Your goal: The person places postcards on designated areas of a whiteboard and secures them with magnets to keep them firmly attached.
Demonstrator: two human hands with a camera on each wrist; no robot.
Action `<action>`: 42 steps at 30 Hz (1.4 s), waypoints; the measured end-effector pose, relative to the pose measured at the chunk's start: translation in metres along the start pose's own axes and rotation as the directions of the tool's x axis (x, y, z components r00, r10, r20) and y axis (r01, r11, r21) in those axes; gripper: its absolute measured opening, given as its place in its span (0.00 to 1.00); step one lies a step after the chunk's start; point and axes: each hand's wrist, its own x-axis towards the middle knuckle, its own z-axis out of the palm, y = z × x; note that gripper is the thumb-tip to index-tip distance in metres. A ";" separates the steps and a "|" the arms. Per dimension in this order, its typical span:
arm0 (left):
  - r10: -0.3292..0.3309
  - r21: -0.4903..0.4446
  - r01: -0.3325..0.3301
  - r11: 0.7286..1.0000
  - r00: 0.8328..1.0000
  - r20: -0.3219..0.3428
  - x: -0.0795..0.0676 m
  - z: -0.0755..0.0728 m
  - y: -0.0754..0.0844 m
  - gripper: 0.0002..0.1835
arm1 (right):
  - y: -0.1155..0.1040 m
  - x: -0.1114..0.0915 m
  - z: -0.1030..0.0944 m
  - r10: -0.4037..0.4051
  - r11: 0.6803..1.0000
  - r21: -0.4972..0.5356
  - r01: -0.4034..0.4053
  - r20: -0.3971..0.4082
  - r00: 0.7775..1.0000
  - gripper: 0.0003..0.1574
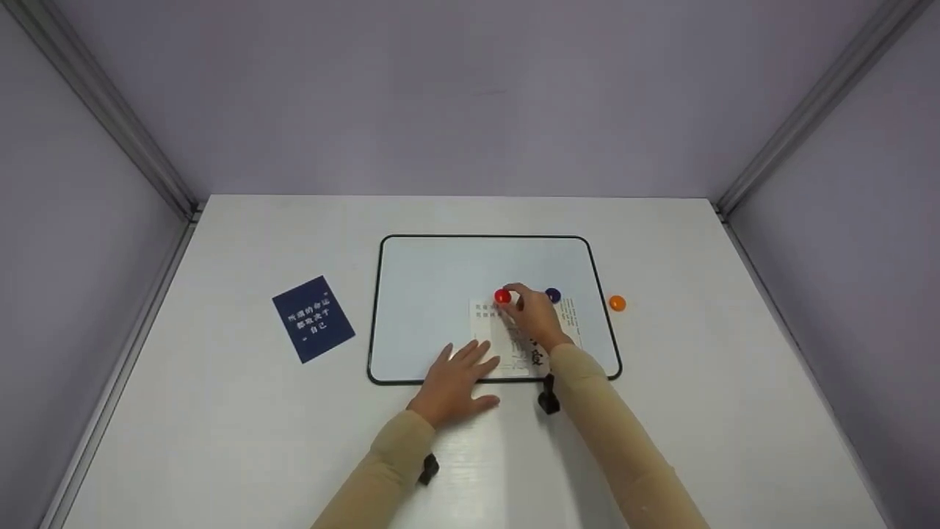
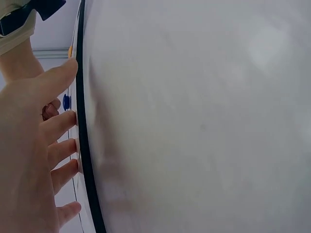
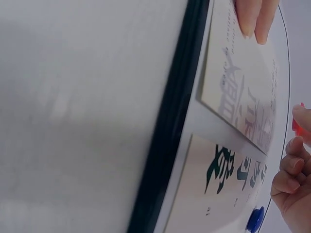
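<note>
A whiteboard (image 1: 426, 294) with a black rim lies on the table, with two printed cards side by side at its lower right. My right hand (image 1: 536, 316) pinches a round red magnet (image 1: 502, 296) between thumb and finger at the top of the left card (image 1: 481, 330). A blue magnet (image 1: 553, 294) sits at the top of the right card (image 3: 194, 189), which my right arm partly covers. My left hand (image 1: 454, 383) lies with fingers spread across the board's front rim, its fingertips (image 3: 261, 36) touching the left card.
An orange magnet (image 1: 617, 303) lies on the table just right of the board. Left of the board is a dark blue card (image 1: 313, 319) with white characters. Walls (image 1: 470, 103) enclose the table at the back and both sides.
</note>
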 end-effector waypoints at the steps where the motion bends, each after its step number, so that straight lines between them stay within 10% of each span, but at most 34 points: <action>1: 0.000 -0.001 0.000 1.000 1.000 -0.001 0.000 0.000 0.000 0.36 | -0.001 0.001 0.000 0.001 1.000 -0.005 -0.001 0.003 1.000 0.26; 42: -0.023 -0.003 0.023 1.000 1.000 -0.002 -0.002 0.000 0.003 0.36 | -0.006 0.010 0.012 0.008 1.000 -0.017 -0.007 0.019 1.000 0.26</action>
